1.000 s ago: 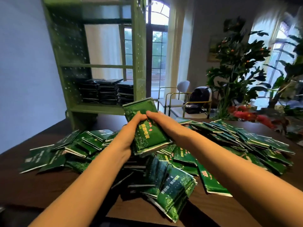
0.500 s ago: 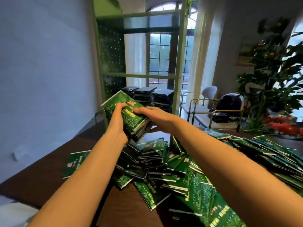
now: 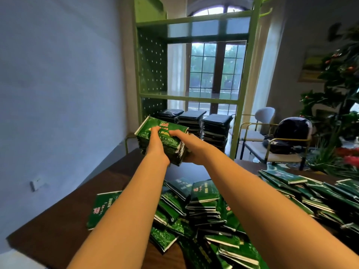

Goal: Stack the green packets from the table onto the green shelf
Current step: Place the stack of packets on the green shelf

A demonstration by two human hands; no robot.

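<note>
Green shiny packets (image 3: 204, 206) lie in a messy heap on the dark brown wooden table (image 3: 58, 226), close to the person. Farther out, the left hand (image 3: 157, 148) and the right hand (image 3: 191, 146) grip a thick stack of green packets (image 3: 147, 131) from both sides. Some fingers press flat on its top; the rest are hidden under it. This stack is up in the air, just in front of the tall green metal shelf (image 3: 151, 74). Three dark piles of packets (image 3: 213, 129) sit on the shelf behind it. A big window (image 3: 213, 70) is at the back.

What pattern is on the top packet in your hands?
The packet is green with pale swirl lines and red and yellow lettering; head view.
</note>
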